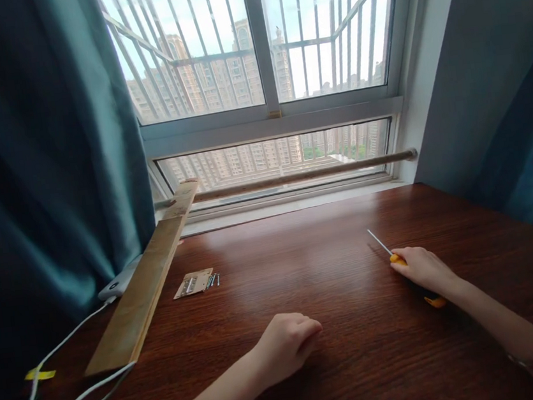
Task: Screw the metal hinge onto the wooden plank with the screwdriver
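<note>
My right hand (426,268) is wrapped round the yellow handle of a screwdriver (380,242) at the right of the table. The thin metal shaft points away from me to the upper left, a little above the wood. A yellow-orange piece in line with the handle shows under my wrist; the palm hides what lies between. My left hand (290,344) rests near the front middle with its fingers curled in, and nothing shows in it. Farther to the left lie several screws (213,280) beside a small flat tan piece (194,283) with metal on it.
A long wooden board (144,288) leans from the table to a rail (302,176) by the window. White cables (65,338) run from a white power strip (120,282) behind the board. A yellow strip (40,375) lies at the left. Blue curtains (49,154) hang on both sides.
</note>
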The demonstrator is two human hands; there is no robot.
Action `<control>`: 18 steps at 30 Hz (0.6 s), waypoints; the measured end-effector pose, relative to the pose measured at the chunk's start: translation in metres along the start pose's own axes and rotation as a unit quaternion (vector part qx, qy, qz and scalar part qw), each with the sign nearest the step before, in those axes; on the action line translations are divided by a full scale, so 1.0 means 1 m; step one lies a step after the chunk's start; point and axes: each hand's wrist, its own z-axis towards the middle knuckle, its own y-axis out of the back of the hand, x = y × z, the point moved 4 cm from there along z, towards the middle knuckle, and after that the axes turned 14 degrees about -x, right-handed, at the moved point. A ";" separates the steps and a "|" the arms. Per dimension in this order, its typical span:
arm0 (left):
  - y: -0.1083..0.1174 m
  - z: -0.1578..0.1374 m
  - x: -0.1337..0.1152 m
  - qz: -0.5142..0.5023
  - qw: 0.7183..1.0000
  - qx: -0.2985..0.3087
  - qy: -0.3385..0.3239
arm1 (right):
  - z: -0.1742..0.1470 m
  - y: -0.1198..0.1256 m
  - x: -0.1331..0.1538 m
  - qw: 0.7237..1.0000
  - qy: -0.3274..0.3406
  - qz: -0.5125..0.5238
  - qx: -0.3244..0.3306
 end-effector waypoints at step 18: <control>0.023 0.002 0.050 0.120 0.988 -0.048 0.089 | 0.006 -0.005 -0.026 0.999 -0.017 -0.049 0.008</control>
